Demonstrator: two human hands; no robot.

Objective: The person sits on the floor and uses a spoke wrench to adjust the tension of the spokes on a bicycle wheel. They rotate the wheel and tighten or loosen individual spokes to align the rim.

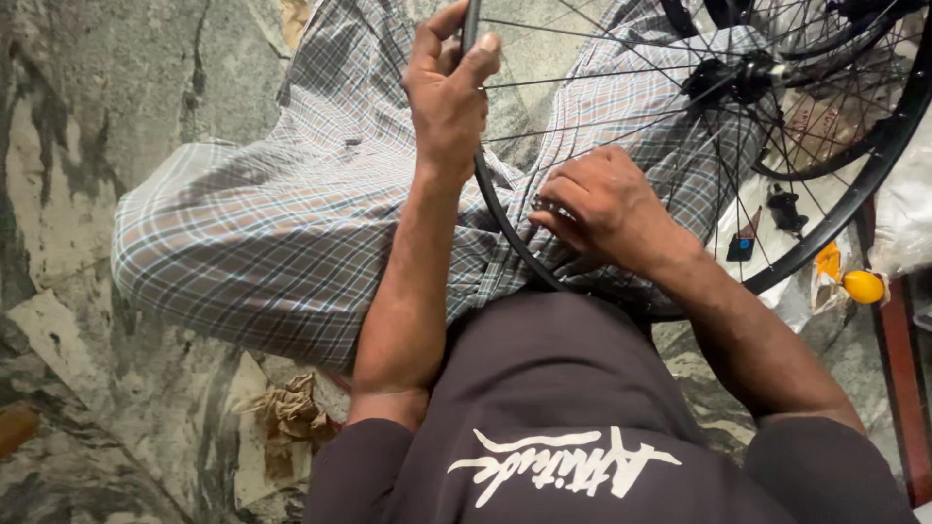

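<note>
We hold the black wheel rim (495,209) upright across our lap with our left hand (449,92) wrapped around it at twelve o'clock, while our right hand (604,209) sits at three o'clock from it with fingers pinched narrow on what looks like a spoke end at the rim's inner edge, though we cannot tell exactly what they grip. We judge this to be spoke fitting or tightening, and the following move calls for a steady rim and a fine finger turn. We count two hands, one rim in our grip, a second wheel (854,107) at two o'clock, one yellow bulb-shaped object (863,286) at three o'clock, and one crumpled brown paper (291,417) at seven o'clock.
</note>
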